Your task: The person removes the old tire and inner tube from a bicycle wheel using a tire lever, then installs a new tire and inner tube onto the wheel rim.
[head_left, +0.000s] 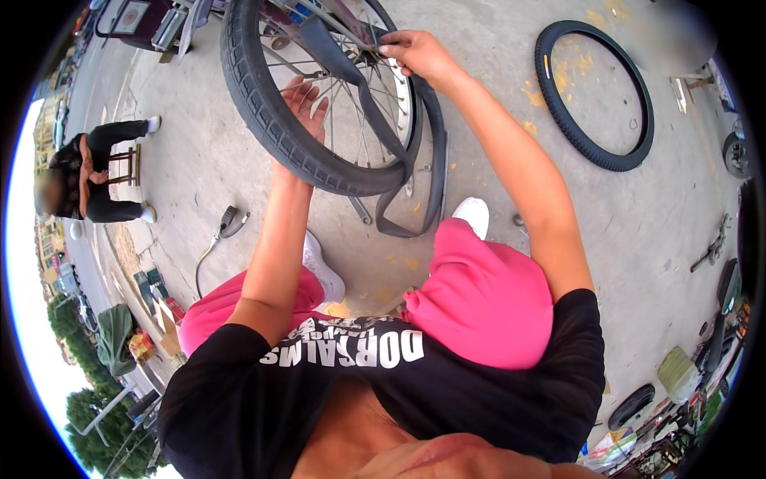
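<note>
A bicycle wheel stands before me, its black tyre [249, 96] curving round thin metal spokes. A limp, dark inner tube [438, 152] hangs over the wheel in a long loop, dipping to the ground on the right. My left hand [306, 106] is beside the spokes with its fingers spread and nothing in them; the tyre hides part of its wrist. At the hub [369, 57], my right hand [416, 56] has thumb and fingertips pinched together. What lies between those fingertips is too small to make out.
A loose knobbly tyre [558, 116] lies on concrete at the right. An air hose [205, 257] with a dark fitting lies left of my feet; a metal bar [361, 210] lies under the wheel. Someone sits on a stool [124, 165] at far left. Tools and parts crowd the right edge.
</note>
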Action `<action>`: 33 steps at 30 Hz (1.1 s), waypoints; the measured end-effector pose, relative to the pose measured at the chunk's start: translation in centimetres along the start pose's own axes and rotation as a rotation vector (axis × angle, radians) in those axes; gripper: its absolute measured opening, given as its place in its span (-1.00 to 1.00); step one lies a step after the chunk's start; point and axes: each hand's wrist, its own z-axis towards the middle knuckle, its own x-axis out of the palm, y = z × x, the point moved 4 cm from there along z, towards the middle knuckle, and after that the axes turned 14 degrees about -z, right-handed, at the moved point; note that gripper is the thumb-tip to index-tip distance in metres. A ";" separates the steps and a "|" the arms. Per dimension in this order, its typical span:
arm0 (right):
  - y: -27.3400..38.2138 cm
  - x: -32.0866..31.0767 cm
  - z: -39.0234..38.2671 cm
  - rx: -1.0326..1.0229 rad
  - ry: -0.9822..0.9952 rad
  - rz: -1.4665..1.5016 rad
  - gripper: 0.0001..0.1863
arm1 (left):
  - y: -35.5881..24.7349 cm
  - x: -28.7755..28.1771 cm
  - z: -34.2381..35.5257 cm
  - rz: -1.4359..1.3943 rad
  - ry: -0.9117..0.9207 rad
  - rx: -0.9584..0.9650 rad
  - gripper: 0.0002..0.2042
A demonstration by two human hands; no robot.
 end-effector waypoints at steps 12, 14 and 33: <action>1.8 -0.5 -1.1 -0.617 -0.318 -0.736 -0.72 | -4.2 6.4 -2.7 0.228 0.244 -0.050 -0.21; 2.1 -0.8 -0.8 -0.689 -0.327 -0.835 -0.73 | -4.3 6.4 -2.6 0.223 0.293 -0.073 -0.20; -6.1 -10.8 1.9 -0.129 -0.007 -0.309 -0.81 | -4.1 6.0 -1.8 0.144 0.296 -0.082 -0.27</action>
